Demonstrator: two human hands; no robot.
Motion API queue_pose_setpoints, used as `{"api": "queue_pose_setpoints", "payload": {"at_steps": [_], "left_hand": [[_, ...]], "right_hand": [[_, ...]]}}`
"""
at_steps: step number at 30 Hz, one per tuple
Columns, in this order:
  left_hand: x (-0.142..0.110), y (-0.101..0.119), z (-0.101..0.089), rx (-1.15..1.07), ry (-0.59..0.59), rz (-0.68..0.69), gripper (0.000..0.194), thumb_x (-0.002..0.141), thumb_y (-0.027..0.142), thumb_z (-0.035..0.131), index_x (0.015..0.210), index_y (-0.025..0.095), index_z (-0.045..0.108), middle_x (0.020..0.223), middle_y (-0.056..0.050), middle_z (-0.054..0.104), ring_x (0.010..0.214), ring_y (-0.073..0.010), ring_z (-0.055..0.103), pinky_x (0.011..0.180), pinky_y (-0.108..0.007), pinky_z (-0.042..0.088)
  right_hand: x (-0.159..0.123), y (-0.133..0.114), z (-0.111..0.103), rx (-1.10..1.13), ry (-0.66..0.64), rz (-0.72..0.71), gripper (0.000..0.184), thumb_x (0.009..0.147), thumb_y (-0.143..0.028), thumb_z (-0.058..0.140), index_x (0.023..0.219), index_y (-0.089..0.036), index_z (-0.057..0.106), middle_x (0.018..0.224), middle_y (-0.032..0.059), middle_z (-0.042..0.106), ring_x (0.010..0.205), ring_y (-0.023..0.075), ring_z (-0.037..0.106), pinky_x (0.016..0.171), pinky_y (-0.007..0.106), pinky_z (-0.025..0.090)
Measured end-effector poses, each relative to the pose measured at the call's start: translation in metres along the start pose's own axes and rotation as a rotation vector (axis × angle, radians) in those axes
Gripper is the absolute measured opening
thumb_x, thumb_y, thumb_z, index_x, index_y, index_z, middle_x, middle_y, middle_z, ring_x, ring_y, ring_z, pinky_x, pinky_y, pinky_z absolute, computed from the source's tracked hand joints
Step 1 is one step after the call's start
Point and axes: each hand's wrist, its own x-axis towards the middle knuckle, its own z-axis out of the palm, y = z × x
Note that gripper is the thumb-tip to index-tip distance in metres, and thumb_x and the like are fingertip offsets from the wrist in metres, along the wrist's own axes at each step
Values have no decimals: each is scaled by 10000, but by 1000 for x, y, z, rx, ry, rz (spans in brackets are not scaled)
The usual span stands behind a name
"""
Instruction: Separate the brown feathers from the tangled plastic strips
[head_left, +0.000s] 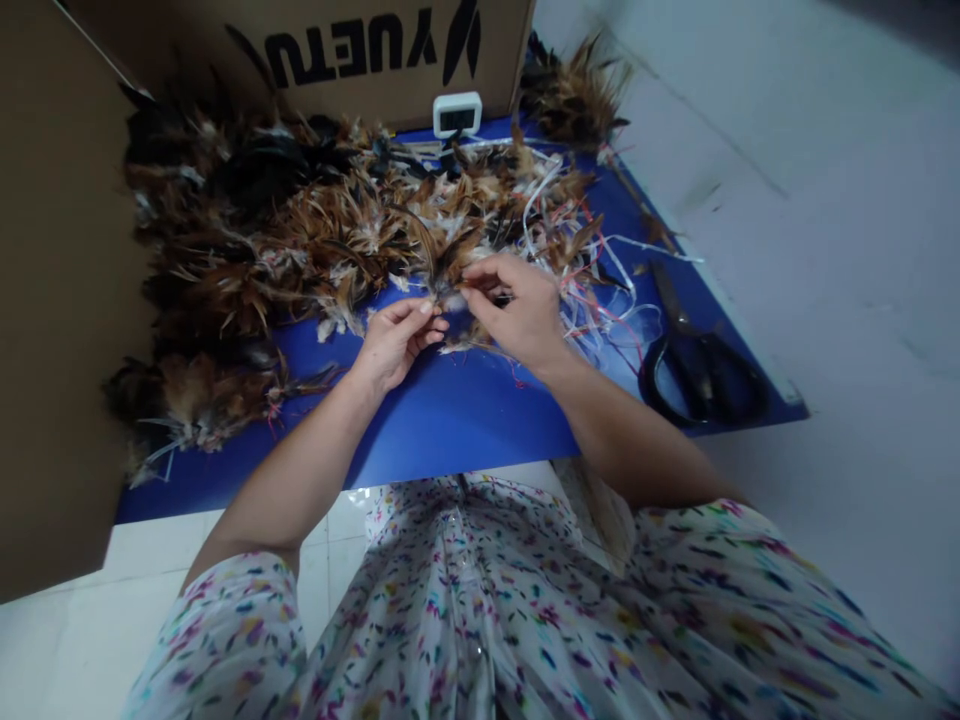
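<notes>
Near the middle of the blue tabletop (480, 410), both hands meet at a small brown-and-dark feather (433, 258). My left hand (397, 338) pinches its lower end between thumb and forefinger, the other fingers curled loosely below. From the right, my right hand (517, 305) closes its fingertips on the fluffy side of the same feather. Exactly how many feathers are in the grip I cannot tell. Just behind the hands spreads a thick heap of brown and black feathers (337, 215). White and red strings (592, 285) lie tangled right of my right hand.
Large black-handled scissors (697, 365) lie at the table's right edge. A cardboard box (360, 60) stands behind the heap, with a small white digital display (457, 115) before it. Another cardboard panel (60, 300) borders the left. Feather bunches sit at front left (210, 395) and back right (574, 95).
</notes>
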Motion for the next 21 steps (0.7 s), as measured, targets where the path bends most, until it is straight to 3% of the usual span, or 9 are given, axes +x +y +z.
{"api": "queue_pose_setpoints", "payload": {"at_steps": [8,21], "left_hand": [[3,-4,-2,-21,-6,39,172,756,236,850,739,130,715,642,8,693,562,-52,648,611,-152,563],[3,-6,-6,-8,-107,128,385,543,395,959,740,134,755,605,0,697,525,-64,632,574,-167,547]], "right_hand": [[-4,10,13,110,-59,135,141,807,-318,707,894,-210,676,844,17,698,754,169,641,682,316,556],[-5,8,20,130,-98,163,197,832,-347,684,746,-178,628,735,14,639,676,125,557,614,271,443]]}}
